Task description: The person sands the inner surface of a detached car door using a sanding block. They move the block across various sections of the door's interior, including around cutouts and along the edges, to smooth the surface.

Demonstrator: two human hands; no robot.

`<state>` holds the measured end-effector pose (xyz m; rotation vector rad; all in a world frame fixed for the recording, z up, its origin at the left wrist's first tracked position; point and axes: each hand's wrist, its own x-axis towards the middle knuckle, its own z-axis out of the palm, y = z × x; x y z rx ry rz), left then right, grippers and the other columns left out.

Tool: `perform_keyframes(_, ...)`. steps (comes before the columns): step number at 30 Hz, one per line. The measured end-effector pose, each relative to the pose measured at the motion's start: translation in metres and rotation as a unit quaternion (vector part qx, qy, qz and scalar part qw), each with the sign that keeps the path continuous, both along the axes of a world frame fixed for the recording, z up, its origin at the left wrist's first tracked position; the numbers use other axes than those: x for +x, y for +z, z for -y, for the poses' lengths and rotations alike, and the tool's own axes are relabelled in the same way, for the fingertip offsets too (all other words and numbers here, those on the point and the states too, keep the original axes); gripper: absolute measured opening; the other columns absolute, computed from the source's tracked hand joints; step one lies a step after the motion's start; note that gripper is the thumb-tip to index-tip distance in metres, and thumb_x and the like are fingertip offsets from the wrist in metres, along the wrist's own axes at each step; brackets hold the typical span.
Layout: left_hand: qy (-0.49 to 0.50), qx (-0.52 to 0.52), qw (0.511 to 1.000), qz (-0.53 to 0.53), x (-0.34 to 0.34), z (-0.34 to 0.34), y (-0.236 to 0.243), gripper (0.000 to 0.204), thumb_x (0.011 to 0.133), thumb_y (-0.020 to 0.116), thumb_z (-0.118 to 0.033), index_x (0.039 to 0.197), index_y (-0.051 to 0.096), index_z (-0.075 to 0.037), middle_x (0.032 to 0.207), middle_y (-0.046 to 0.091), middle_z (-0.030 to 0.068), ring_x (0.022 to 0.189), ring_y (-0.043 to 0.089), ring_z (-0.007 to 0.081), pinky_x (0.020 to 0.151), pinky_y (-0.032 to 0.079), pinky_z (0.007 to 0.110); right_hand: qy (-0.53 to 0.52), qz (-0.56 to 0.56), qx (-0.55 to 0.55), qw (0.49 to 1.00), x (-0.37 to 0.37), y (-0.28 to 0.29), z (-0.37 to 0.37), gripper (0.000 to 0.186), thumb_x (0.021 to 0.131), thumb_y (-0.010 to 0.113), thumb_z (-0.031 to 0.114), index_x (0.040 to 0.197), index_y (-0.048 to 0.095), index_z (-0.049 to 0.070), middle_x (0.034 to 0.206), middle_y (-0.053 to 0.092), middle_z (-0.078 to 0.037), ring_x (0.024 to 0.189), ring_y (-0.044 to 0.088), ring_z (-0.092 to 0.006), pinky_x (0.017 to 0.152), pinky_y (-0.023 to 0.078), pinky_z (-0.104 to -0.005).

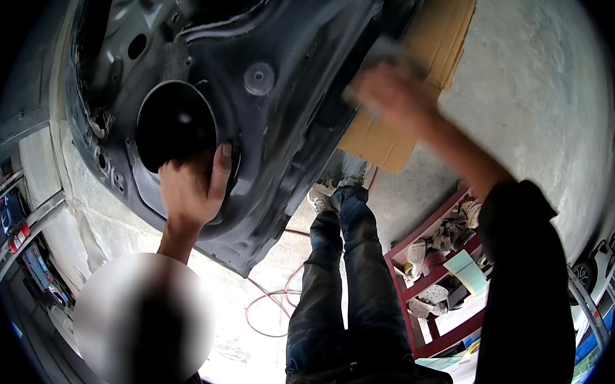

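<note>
One door [273,119] | long edge [305,167] up-right | left hand [194,185] grips hole rim [216,119] | right hand [394,95]: can't tell

1 wide fisheye view, from the left of 2 cameras on the head of the person [376,337] I'm watching, looks steeply down past jeans [369,280] to the concrete floor [523,114]. The left hand [191,186] and right hand [392,95] are near the lens; the floor lies farther off, bending toward the round rim.
</note>
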<state>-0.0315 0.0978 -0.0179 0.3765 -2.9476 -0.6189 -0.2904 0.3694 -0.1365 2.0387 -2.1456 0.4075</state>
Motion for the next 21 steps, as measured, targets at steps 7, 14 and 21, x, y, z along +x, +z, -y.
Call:
perform_keyframes(7, 0.008, 0.007, 1.000, -0.004, -0.004, -0.003, 0.003, 0.047, 0.101, 0.059, -0.029, 0.058, 0.060, -0.009, 0.050, 0.053, 0.0141, 0.043, 0.053, 0.0374, 0.042, 0.039, 0.042, -0.080, -0.086, 0.018, 0.993, 0.007, 0.003, 0.005, 0.026, 0.074, 0.071, 0.011, 0.100, 0.070, 0.014, 0.110, 0.062, 0.002, 0.111, 0.059, -0.0169, 0.092, 0.047, -0.0360)
perform_keyframes(14, 0.015, 0.000, 1.000, -0.025, 0.001, 0.000, -0.001, 0.048, 0.101, 0.060, -0.033, 0.059, 0.062, -0.009, 0.049, 0.053, 0.0145, 0.044, 0.055, 0.0400, 0.043, 0.041, 0.044, 0.008, 0.023, -0.006, 1.000, 0.003, 0.007, 0.011, 0.028, 0.074, 0.071, 0.008, 0.101, 0.071, 0.014, 0.105, 0.067, -0.001, 0.104, 0.064, -0.0182, 0.091, 0.053, -0.0360)
perform_keyframes(21, 0.027, 0.003, 1.000, 0.011, -0.003, -0.003, 0.001, 0.051, 0.102, 0.059, -0.038, 0.060, 0.065, -0.009, 0.050, 0.055, 0.0146, 0.047, 0.057, 0.0396, 0.045, 0.043, 0.044, -0.098, -0.074, 0.004, 0.992, 0.012, 0.001, 0.015, 0.032, 0.068, 0.072, 0.010, 0.100, 0.069, 0.012, 0.097, 0.064, -0.001, 0.100, 0.063, -0.0216, 0.089, 0.051, -0.0407)
